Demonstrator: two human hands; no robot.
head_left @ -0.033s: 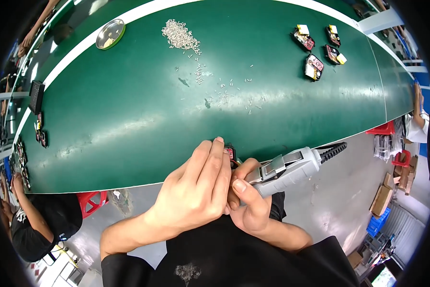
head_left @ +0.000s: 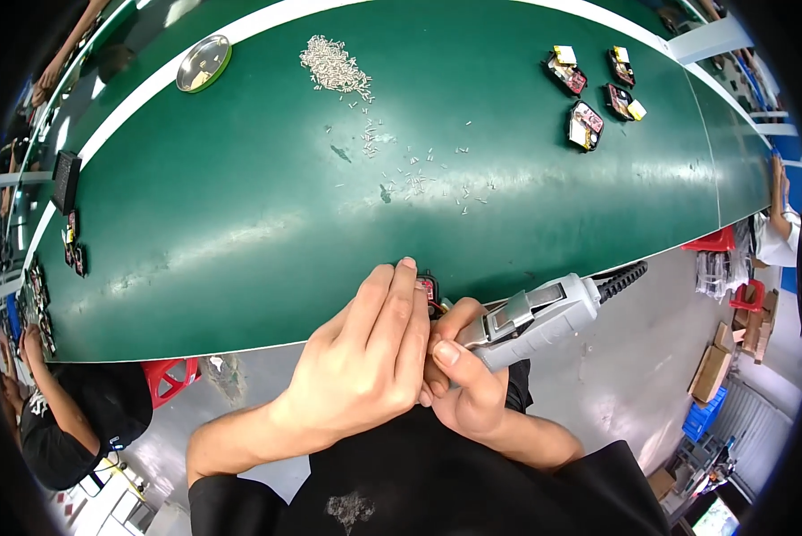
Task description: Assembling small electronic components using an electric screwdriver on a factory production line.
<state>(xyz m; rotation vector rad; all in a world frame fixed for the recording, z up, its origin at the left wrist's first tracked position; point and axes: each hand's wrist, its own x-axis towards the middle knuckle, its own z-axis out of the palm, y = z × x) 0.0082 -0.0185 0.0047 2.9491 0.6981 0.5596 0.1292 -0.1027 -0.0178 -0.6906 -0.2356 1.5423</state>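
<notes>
At the near edge of the green table, my left hand [head_left: 361, 344] curls with its fingers together over a small black case with red inside [head_left: 430, 286]. Only the case's far end shows past the fingertips, with short wires beside it. My right hand [head_left: 468, 380] is closed round the front end of a grey electric screwdriver [head_left: 539, 313] with a metal lever. The tool lies tilted, its black ribbed cable sleeve [head_left: 622, 281] pointing right. Its tip is hidden between my hands, which touch each other.
A heap of small silver screws [head_left: 334, 67] lies at the far middle, with loose ones scattered nearer. A round green-rimmed tin [head_left: 204, 64] stands far left. Several black cases with yellow labels [head_left: 586, 125] sit far right. A black block [head_left: 66, 181] is at left; a co-worker [head_left: 84, 420] sits there.
</notes>
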